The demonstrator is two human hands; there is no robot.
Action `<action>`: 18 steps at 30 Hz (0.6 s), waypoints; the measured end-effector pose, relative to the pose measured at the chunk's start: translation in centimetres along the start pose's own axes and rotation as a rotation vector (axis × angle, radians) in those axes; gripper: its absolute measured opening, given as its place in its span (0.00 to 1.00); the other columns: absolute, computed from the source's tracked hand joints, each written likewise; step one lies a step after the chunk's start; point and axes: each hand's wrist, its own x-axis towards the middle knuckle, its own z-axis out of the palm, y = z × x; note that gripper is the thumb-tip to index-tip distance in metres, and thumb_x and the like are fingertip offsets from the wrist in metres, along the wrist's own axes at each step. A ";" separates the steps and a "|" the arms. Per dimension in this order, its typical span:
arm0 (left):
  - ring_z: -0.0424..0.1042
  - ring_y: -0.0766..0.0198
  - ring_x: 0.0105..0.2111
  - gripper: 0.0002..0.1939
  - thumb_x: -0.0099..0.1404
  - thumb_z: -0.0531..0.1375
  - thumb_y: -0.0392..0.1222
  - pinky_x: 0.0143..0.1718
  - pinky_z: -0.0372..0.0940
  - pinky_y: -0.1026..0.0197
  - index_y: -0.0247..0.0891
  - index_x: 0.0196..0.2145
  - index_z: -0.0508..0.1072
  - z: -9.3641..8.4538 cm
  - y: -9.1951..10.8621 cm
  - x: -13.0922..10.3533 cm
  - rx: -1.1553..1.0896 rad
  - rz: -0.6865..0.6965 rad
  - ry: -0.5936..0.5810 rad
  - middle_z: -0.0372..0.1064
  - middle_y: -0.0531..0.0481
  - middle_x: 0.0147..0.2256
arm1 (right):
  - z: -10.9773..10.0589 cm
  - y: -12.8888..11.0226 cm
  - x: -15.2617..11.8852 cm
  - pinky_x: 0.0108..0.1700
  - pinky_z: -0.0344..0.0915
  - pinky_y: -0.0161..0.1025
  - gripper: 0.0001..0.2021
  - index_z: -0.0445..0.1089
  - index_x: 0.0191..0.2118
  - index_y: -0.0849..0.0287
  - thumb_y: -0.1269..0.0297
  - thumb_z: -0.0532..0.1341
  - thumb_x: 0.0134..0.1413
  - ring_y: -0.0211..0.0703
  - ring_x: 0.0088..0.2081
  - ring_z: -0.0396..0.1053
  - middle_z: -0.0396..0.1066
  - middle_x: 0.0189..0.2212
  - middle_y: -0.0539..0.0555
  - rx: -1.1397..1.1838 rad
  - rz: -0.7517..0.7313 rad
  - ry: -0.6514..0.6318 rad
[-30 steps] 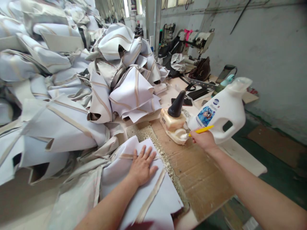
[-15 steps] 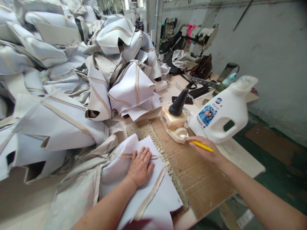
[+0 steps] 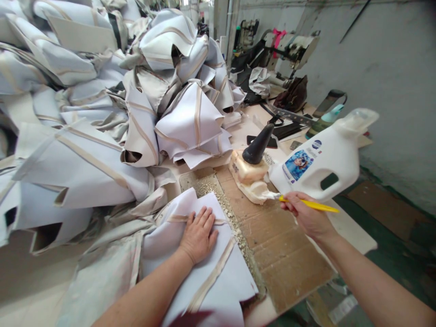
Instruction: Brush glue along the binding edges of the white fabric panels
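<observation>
Right hand (image 3: 304, 213), gripping the brush (image 3: 306, 204), has drawn back from the glue pot (image 3: 252, 181); left hand (image 3: 199, 234) stays flat, open, on the fabric (image 3: 218, 281).

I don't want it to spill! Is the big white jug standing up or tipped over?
Tipped. The white jug leans on a slant, its capped neck raised toward the right and its handle side facing down, beside the glue pot.
</observation>
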 end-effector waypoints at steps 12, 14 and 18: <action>0.47 0.56 0.60 0.21 0.65 0.47 0.46 0.58 0.42 0.47 0.38 0.54 0.62 0.0 -0.1 -0.1 0.001 0.019 0.049 0.54 0.46 0.58 | -0.4 0.1 2.5 0.28 0.64 0.31 0.12 0.65 0.20 0.60 0.59 0.65 0.40 0.36 0.23 0.68 0.62 0.14 0.47 0.068 0.034 0.199; 0.47 0.57 0.60 0.21 0.65 0.48 0.47 0.58 0.43 0.47 0.38 0.54 0.62 -0.1 0.0 -0.2 0.004 0.018 0.043 0.54 0.46 0.58 | -0.7 0.3 1.9 0.30 0.64 0.31 0.11 0.65 0.21 0.60 0.60 0.65 0.41 0.36 0.24 0.68 0.63 0.15 0.47 0.007 0.016 0.201; 0.47 0.57 0.60 0.21 0.65 0.47 0.48 0.58 0.44 0.47 0.38 0.53 0.63 0.0 0.3 -0.3 0.014 0.000 0.027 0.53 0.46 0.58 | -1.3 0.6 0.7 0.33 0.64 0.38 0.12 0.69 0.32 0.60 0.56 0.62 0.43 0.44 0.29 0.70 0.70 0.22 0.51 -0.323 -0.019 0.087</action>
